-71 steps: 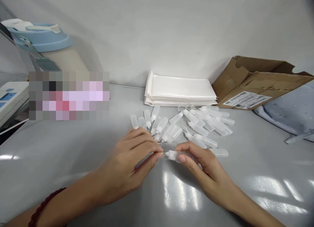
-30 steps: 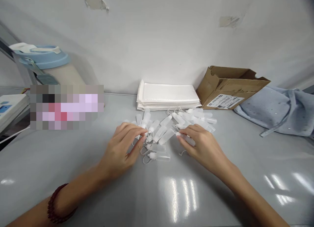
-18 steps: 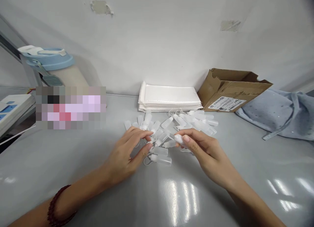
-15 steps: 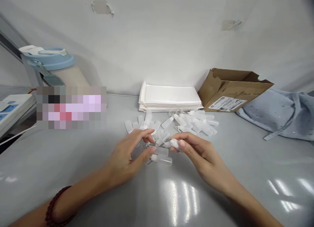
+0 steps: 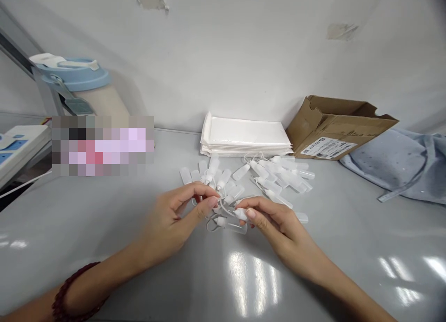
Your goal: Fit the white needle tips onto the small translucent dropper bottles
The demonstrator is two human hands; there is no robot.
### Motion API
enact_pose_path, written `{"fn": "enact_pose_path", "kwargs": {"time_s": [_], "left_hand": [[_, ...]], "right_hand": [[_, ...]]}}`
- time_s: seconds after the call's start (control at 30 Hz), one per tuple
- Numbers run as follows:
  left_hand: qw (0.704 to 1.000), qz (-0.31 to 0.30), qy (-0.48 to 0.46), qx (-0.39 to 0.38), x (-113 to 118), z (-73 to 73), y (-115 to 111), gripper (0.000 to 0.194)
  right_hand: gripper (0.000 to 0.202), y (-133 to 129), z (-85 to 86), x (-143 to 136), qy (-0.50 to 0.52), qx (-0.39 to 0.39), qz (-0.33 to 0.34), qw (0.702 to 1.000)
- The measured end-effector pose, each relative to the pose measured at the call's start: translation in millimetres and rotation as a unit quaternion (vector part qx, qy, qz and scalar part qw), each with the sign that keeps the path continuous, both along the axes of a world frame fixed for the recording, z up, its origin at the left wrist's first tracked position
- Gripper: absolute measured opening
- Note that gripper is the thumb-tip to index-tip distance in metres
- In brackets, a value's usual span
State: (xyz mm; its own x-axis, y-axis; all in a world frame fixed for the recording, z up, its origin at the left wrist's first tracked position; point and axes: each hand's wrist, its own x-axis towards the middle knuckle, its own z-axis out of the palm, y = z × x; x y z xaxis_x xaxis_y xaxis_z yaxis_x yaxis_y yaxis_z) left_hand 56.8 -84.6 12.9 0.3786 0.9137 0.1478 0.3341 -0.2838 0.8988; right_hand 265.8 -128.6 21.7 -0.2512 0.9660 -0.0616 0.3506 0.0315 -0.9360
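My right hand (image 5: 270, 224) grips a small translucent dropper bottle by its body, and its white top (image 5: 241, 213) points left from between thumb and fingers. A thin white strap (image 5: 225, 207) curves from that top to my left hand (image 5: 190, 208). Thumb and forefinger of the left hand pinch the strap's far end; the tip there is mostly covered. Under and around both hands lie more of these bottles, one of them flat with its strap looped (image 5: 235, 225). Behind the left fingers, one bottle (image 5: 213, 166) lies on several others.
Another heap of bottles (image 5: 275, 168) lies behind my right hand. A stack of white padded envelopes (image 5: 247, 132) and an open cardboard box (image 5: 322, 134) stand against the wall. Grey-blue cloth (image 5: 400, 164) lies at right, a blue-lidded tumbler (image 5: 99, 99) and a power strip (image 5: 21, 143) at left.
My left thumb and forefinger, apart before, have closed on the strap's end. The right hand has turned the bottle and shifted slightly left and down, with the strap stretched between the hands.
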Motion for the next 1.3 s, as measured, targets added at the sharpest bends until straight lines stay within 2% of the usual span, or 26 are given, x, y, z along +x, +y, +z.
{"fn": "enact_pose_path", "kwargs": {"time_s": [0.3,0.47,0.73,0.87,1.07,1.3], "left_hand": [[0.997,-0.054,-0.026,-0.042,2,0.3,-2,0.013],[0.994,-0.066,-0.053,-0.072,4,1.0,-2,0.012],[0.995,-0.064,-0.049,-0.06,5,2.1,-2,0.012],[0.997,-0.062,-0.026,-0.035,2,-0.6,-5,0.011],[0.996,-0.061,-0.005,0.063,5,-5.4,-8,0.01],[0.993,-0.062,-0.029,0.097,7,-9.9,-12,0.01]], "right_hand": [[0.024,-5,-2.8,-6,0.002,-0.001,-0.016,1.0],[0.023,-4,-3.6,-7,0.005,0.001,-0.018,1.0],[0.021,-5,-2.1,-8,0.001,0.023,-0.01,1.0],[0.019,-5,-3.0,-9,-0.008,0.041,-0.006,0.999],[0.011,-9,-8.8,-11,-0.032,0.07,-0.031,0.997],[0.005,-14,-16.1,-13,-0.034,0.079,-0.053,0.995]]}}
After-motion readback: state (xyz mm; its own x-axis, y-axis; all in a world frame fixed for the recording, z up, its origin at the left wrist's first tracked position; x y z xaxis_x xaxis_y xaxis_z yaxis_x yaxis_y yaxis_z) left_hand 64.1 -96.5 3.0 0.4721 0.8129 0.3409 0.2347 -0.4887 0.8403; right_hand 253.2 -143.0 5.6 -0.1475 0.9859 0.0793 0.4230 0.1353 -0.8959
